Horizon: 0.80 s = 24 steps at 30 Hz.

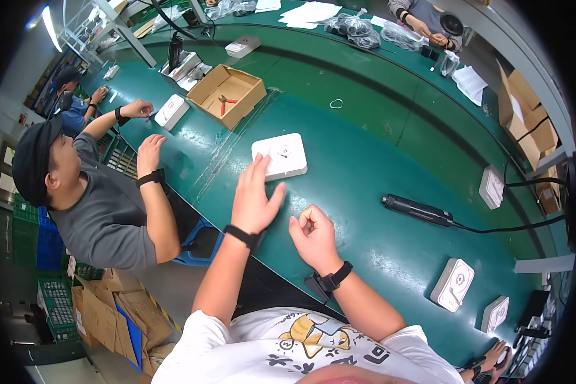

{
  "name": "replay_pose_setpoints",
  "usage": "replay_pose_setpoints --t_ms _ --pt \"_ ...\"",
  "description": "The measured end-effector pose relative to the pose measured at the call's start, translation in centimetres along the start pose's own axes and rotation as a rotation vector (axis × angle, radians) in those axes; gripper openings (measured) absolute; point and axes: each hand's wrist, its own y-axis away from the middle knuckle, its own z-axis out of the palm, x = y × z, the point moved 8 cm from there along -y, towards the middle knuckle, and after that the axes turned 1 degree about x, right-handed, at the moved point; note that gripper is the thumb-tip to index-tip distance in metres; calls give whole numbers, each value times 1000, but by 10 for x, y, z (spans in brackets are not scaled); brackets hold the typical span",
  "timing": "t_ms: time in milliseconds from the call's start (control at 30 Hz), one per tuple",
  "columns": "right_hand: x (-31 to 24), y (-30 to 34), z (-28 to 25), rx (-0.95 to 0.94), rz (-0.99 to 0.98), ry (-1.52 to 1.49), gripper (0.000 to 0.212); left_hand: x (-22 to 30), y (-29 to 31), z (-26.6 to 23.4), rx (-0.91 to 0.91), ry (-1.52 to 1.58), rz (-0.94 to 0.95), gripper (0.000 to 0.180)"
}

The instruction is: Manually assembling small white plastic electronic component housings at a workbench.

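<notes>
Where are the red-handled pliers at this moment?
In the head view, the red-handled pliers lie inside the open cardboard box at upper left of centre, beyond the wearer's left hand.

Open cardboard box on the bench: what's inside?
Red-handled pliers lie in the cardboard box; no other item shows. Its near walls hide their inner faces and the floor strip right behind them.

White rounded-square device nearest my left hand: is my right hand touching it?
Apart. The head view shows bare green tabletop between the curled right hand and the white rounded-square device.
</notes>
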Motion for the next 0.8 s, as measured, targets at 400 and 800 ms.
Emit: replay_pose_setpoints --t_ms 400,800 --pt "-20 -8 -14 208 -71 1 34 22 54 -20 -69 70 -230 47" --pt "-20 -20 -19 -63 19 176 26 37 104 -23 -177 296 -288 50"
